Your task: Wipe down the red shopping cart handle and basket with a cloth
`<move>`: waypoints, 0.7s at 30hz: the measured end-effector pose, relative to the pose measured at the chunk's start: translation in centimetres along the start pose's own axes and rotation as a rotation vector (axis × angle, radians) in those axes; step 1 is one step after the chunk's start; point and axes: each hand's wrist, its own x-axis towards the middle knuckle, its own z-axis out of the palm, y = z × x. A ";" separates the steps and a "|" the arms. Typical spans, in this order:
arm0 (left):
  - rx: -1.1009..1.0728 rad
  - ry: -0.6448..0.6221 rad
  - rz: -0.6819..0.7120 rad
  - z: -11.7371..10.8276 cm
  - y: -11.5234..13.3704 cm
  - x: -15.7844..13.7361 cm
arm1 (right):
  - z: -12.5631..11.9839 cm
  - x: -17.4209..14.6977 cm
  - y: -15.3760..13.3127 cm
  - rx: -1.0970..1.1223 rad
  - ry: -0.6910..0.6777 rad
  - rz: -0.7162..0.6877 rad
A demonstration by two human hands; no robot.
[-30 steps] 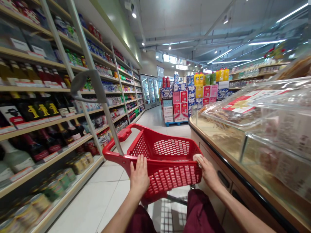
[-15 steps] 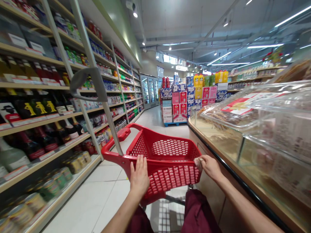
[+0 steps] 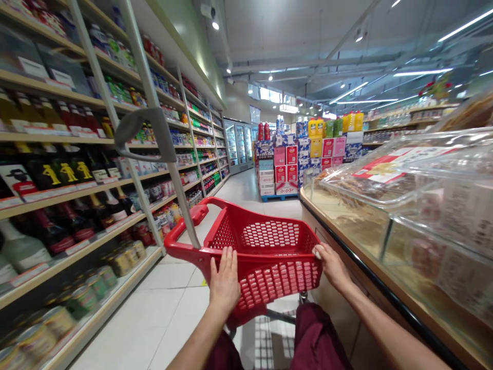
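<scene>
2 hands work at a red cart [image 3: 269, 260] standing in a store aisle between stocked shelves [image 3: 115, 299] and a glass-sided counter [image 3: 348, 246]. The left hand [image 3: 224, 280] lies flat on the cart's near side, fingers extended and gripping nothing. The right hand [image 3: 332, 264] pinches a pale cloth [image 3: 316, 252], mostly hidden, at the rim's corner beside the counter. Stacked boxes [image 3: 285, 174] stand on a blue pallet [image 3: 283, 197] beyond.
</scene>
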 end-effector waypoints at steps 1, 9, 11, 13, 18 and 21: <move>0.000 0.004 -0.002 0.0 0.1 0.0 | 0.0 0.1 -0.1 -0.011 0.020 0.022; 0.004 -0.007 -0.008 -0.1 0.0 -0.1 | 1.5 -0.6 -5.4 0.087 -0.048 -0.118; 0.007 -0.008 -0.009 -0.2 -0.2 -0.1 | 1.1 -0.3 -5.0 0.085 -0.064 -0.093; 0.003 -0.003 -0.007 -0.2 -0.2 -0.2 | 0.6 0.0 -4.4 0.046 -0.026 0.028; -0.005 -0.004 -0.031 -0.3 0.1 -0.2 | 1.7 -0.1 -7.3 0.075 -0.021 -0.038; -0.007 -0.004 -0.017 -0.3 0.1 -0.3 | 2.3 -0.5 -9.0 0.120 -0.051 -0.219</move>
